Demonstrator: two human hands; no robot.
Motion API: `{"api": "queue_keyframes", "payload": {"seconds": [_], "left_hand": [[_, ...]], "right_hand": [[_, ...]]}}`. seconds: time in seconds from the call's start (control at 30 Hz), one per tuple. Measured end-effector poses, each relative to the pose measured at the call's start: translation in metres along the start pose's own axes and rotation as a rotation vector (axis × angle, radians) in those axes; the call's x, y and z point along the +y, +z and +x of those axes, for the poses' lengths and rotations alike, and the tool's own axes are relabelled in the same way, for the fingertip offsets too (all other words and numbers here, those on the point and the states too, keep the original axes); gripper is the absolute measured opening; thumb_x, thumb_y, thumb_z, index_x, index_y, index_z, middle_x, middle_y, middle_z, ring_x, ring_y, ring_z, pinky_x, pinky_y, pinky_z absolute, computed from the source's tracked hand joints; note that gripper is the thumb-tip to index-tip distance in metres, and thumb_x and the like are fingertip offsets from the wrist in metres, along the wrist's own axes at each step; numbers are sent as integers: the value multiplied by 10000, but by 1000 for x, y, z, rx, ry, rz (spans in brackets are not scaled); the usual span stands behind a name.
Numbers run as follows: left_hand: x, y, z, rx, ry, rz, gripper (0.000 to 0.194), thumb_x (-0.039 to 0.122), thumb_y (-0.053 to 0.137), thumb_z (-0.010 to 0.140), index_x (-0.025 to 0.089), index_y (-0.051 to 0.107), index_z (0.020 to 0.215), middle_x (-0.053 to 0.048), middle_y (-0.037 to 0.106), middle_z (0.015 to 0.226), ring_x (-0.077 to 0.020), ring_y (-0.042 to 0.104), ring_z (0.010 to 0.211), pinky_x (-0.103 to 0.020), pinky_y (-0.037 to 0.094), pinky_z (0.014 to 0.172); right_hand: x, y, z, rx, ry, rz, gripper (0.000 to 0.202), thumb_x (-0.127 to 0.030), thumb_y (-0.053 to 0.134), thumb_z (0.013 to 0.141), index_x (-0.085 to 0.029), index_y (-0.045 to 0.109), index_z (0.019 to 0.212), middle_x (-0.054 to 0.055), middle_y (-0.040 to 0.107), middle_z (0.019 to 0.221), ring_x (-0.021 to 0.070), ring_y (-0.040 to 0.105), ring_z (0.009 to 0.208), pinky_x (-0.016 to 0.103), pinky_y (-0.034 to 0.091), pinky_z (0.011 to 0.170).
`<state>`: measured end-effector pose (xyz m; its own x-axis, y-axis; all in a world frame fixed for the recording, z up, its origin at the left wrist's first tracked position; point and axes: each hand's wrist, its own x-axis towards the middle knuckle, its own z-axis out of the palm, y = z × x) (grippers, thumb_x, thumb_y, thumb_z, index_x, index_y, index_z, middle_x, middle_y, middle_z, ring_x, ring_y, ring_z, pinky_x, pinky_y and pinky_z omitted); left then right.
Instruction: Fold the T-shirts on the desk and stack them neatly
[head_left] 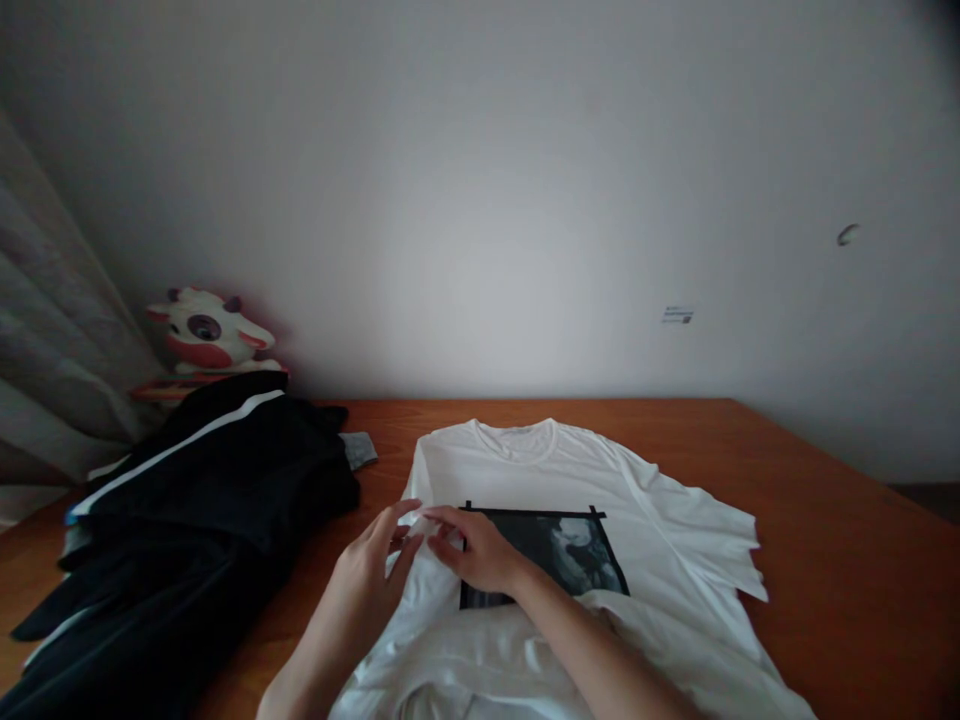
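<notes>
A white short-sleeved T-shirt (pixel 517 475) lies front up on the wooden table, neckline toward the wall. A dark rectangular picture print (pixel 540 540) covers part of its chest. The left-hand sleeve is partly folded in, the right-hand sleeve spreads outward, and the lower part is bunched in wrinkles. Over the shirt's left edge is my left hand (pixel 379 550), thumb and fingers apart. My right hand (pixel 476 550) reaches across the print toward the same edge, its fingers bent, with a gap to the thumb. Both hands' fingertips nearly meet at the sleeve; firm contact is hard to make out.
Black clothing with white stripes (pixel 217 500) is heaped on the left of the table (pixel 810 520). Behind it sits a cow-shaped toy (pixel 214 330). A bit of grey cloth (pixel 360 449) pokes out beside the heap. A curtain (pixel 60 330) hangs at far left; a wall (pixel 480 200) stands behind.
</notes>
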<state>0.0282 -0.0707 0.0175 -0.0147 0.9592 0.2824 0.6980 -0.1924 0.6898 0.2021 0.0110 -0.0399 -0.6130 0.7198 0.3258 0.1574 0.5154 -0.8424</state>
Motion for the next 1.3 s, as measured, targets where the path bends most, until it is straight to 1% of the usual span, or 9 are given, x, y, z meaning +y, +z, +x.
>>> {"api": "queue_keyframes", "payload": {"seconds": [0.1, 0.2, 0.4, 0.5, 0.6, 0.73, 1.0, 1.13, 1.3], "left_hand": [[-5, -3, -7, -62, -53, 172, 431, 448, 542, 889, 259, 574, 1275, -93, 667, 1336, -252, 726, 1065, -396, 579, 918], [-11, -9, -15, -73, -140, 445, 556, 459, 650, 804, 210, 583, 1297, -144, 608, 1389, -341, 635, 1214, -480, 517, 1004], [-15, -17, -19, -168, -239, 543, 350, 273, 461, 913, 218, 603, 1228, -120, 677, 1251, -282, 700, 1059, -410, 522, 871], [-14, -17, -18, -188, -292, 522, 300, 212, 463, 892, 248, 615, 1148, -83, 719, 1176, -270, 718, 999, -389, 512, 819], [-13, -18, -19, -122, -293, 550, 284, 210, 483, 876, 243, 632, 1116, -88, 735, 1158, -271, 711, 1024, -380, 508, 833], [-5, -22, -20, -105, -225, 518, 263, 245, 438, 908, 268, 675, 1020, -55, 759, 1064, -237, 727, 931, -342, 516, 770], [15, -5, -25, -108, 154, 477, 222, 295, 509, 934, 287, 729, 962, -29, 769, 925, -215, 727, 857, -329, 563, 785], [13, 3, -28, -171, 141, 533, 323, 228, 618, 832, 285, 713, 1136, -72, 761, 1111, -262, 721, 995, -391, 584, 862], [8, 4, -29, -235, 112, 479, 319, 120, 558, 813, 272, 733, 1031, -62, 771, 1064, -240, 738, 969, -370, 586, 871]], "right_hand": [[-3, -3, 0, -8, 32, 41, 272, -325, 593, 924, -249, 746, 1135, 38, 757, 1020, 176, 674, 852, 275, 487, 733], [-8, -8, -2, 68, 46, 108, 305, -333, 605, 908, -227, 745, 1158, 49, 742, 1039, 177, 651, 873, 275, 488, 746], [-10, -13, -6, 160, 84, 218, 419, -380, 630, 875, -204, 693, 1250, 51, 712, 1155, 185, 629, 964, 310, 493, 875], [-9, -12, -6, 189, 87, 254, 460, -430, 624, 881, -195, 674, 1273, 26, 696, 974, 159, 608, 834, 286, 497, 792], [-8, -12, -5, 200, 118, 348, 523, -499, 637, 870, -191, 657, 1291, -5, 636, 790, 137, 547, 681, 254, 465, 652], [-6, -13, -3, 245, 187, 455, 550, -540, 667, 830, -187, 670, 1252, -18, 598, 716, 134, 502, 615, 244, 433, 581], [-2, -21, -5, 605, 207, 266, 448, -534, 658, 832, -152, 722, 1057, 12, 650, 774, 142, 515, 648, 243, 430, 590], [-3, -22, -8, 647, 207, 188, 394, -502, 619, 854, -165, 713, 1036, 39, 707, 849, 179, 598, 732, 276, 488, 686], [0, -22, -8, 700, 242, 64, 296, -401, 564, 837, -191, 699, 996, 63, 736, 922, 224, 655, 849, 325, 513, 807]]}}
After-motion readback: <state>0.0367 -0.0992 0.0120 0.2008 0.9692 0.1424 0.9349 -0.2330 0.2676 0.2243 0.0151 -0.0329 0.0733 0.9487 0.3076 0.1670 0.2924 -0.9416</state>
